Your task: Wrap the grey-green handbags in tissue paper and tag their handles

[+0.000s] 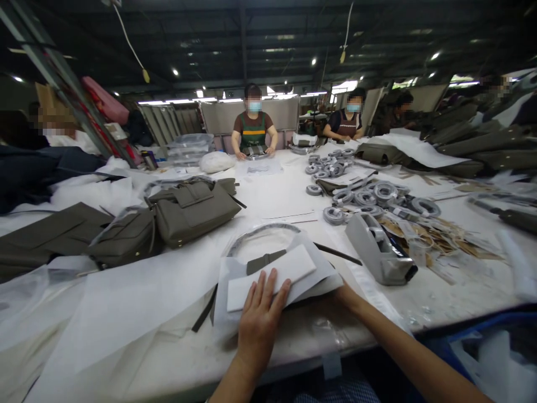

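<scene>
A dark olive handbag point(265, 262) lies at the table's front edge, mostly covered by thin white tissue paper point(329, 275). Its wrapped handle point(262, 228) arches away from me, and dark straps stick out on both sides. On top rests a white foam strip point(300, 265). My left hand point(260, 313) lies flat on the strip and tissue, fingers stretched out and slightly apart. At the bag's right end is my right hand point(347, 296); its fingers are hidden under the paper, so their grip does not show.
Several olive handbags point(197, 210) lie on the left beside a large white sheet point(146, 296). To the right stand a grey tape dispenser point(377, 252), coiled grey straps point(364, 196) and brown tags point(457, 240). Across the table a masked co-worker point(254, 129) handles something.
</scene>
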`<control>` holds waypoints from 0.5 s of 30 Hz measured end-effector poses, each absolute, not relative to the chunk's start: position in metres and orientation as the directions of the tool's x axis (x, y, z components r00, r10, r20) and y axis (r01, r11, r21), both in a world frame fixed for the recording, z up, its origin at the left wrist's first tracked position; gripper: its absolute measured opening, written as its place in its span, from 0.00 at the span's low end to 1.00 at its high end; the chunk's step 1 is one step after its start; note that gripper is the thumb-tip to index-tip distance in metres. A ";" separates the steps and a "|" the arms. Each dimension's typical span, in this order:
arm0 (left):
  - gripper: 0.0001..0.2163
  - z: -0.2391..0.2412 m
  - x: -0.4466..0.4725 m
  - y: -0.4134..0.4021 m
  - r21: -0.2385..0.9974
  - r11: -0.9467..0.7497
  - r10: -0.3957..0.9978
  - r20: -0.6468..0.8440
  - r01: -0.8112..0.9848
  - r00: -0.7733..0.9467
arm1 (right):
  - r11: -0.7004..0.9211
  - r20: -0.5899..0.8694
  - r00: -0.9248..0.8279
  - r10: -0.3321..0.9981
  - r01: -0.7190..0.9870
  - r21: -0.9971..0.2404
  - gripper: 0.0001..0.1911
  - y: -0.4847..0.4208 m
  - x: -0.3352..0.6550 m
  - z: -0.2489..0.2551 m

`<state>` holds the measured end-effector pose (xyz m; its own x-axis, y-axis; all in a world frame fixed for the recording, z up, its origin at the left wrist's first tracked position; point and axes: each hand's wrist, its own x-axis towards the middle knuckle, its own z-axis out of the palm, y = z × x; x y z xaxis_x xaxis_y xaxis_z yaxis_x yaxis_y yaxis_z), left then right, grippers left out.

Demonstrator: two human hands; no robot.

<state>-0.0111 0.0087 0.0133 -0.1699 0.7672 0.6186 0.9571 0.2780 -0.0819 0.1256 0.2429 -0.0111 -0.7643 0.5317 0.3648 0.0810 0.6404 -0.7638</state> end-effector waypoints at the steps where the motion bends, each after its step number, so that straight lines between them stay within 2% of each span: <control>1: 0.31 0.013 -0.011 0.009 -0.091 0.273 0.771 0.616 0.958 -0.161 | 0.618 0.337 -0.738 0.584 0.135 -0.775 0.17 0.248 0.137 -0.008; 3: 0.30 0.011 -0.009 0.011 -0.115 0.247 0.782 0.610 0.962 -0.128 | 0.569 0.311 -0.618 0.722 0.274 -0.776 0.21 0.257 0.158 0.006; 5: 0.28 0.009 -0.007 0.012 -0.133 0.228 0.791 0.603 0.965 -0.104 | 0.562 0.370 -0.477 0.798 0.367 -0.741 0.21 0.261 0.172 0.029; 7: 0.27 0.007 -0.005 0.011 -0.139 0.228 0.792 0.602 0.964 -0.100 | 0.676 0.508 -0.462 0.727 0.353 -0.647 0.19 0.260 0.171 0.059; 9: 0.25 0.005 -0.002 0.008 -0.143 0.236 0.788 0.607 0.961 -0.103 | 0.813 0.620 -0.538 0.571 0.271 -0.515 0.16 0.257 0.155 0.088; 10: 0.25 0.003 0.000 0.006 -0.147 0.238 0.784 0.612 0.960 -0.101 | 0.859 0.631 -0.597 0.495 0.227 -0.459 0.16 0.255 0.142 0.099; 12: 0.23 -0.001 0.004 0.002 -0.146 0.254 0.765 0.636 0.956 -0.106 | 0.899 0.504 -0.766 0.400 0.220 -0.379 0.16 0.254 0.108 0.113; 15: 0.22 -0.008 0.010 0.000 -0.128 0.290 0.725 0.676 0.948 -0.130 | 0.905 0.098 -0.926 0.365 0.329 -0.268 0.15 0.257 0.050 0.110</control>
